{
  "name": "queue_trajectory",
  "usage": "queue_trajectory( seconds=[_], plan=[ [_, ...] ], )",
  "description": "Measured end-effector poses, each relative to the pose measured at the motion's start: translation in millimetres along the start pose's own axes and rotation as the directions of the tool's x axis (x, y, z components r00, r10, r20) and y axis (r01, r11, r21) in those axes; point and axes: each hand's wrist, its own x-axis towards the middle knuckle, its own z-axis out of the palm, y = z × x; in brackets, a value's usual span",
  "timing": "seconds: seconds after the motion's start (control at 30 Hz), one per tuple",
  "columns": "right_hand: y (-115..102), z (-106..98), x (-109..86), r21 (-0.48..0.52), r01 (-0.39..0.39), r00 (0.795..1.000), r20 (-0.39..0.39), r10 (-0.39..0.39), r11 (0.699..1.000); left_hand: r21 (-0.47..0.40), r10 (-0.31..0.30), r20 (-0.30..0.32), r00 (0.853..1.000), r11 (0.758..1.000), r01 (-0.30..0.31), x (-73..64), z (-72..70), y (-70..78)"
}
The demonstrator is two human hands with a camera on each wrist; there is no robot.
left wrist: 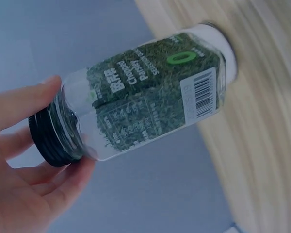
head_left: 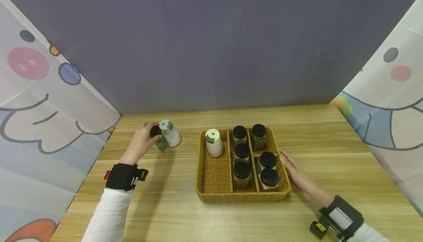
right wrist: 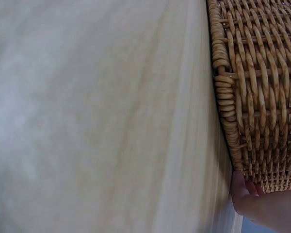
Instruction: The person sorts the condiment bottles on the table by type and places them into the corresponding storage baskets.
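My left hand (head_left: pixel 142 143) pinches the black lid of a clear jar of chopped parsley (left wrist: pixel 155 92) between thumb and fingers, at the table's far left. In the left wrist view the jar's base is at the wooden surface. Right beside that jar in the head view is a white bottle (head_left: pixel 172 135) with a grey-marked cap. My right hand (head_left: pixel 302 179) touches the right side of a woven basket (head_left: pixel 242 198), its fingers stretched along the wall. Part of this hand is hidden in the right wrist view.
In the basket's left compartment stands another white bottle (head_left: pixel 214 146). Several black-lidded spice jars (head_left: pixel 241 174) fill the middle and right compartments. A grey wall (head_left: pixel 224 51) rises behind the wooden table (head_left: pixel 185 220), with cartoon-printed sheets on both sides.
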Motion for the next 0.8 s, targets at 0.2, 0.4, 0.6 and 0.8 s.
queue_trajectory(
  seconds=[0.2, 0.4, 0.6, 0.8],
  plan=[
    [-2, 1, -0.8, 0.014, -0.013, 1.0, -0.003, 0.013, 1.0, 0.009, 0.035, -0.001, 0.999, 0.999, -0.035, 2.2, -5.0, 15.9],
    [-2, 2, -1.2, 0.03, -0.022, 1.0, -0.005, 0.022, 0.999, 0.001, 0.068, -0.001, 0.998, 0.998, -0.068, 3.7, -9.2, 32.5],
    [-1, 2, -0.1, -0.026, 0.003, 1.0, -0.018, -0.003, 1.0, -0.009, 0.086, 0.029, 0.996, 0.996, -0.086, 6.9, -9.8, 47.1],
    [-2, 1, -1.1, -0.003, -0.004, 1.0, -0.011, 0.004, 1.0, -0.046, 0.101, 0.063, 0.993, 0.994, -0.098, 9.5, -10.4, 61.0]
  ],
)
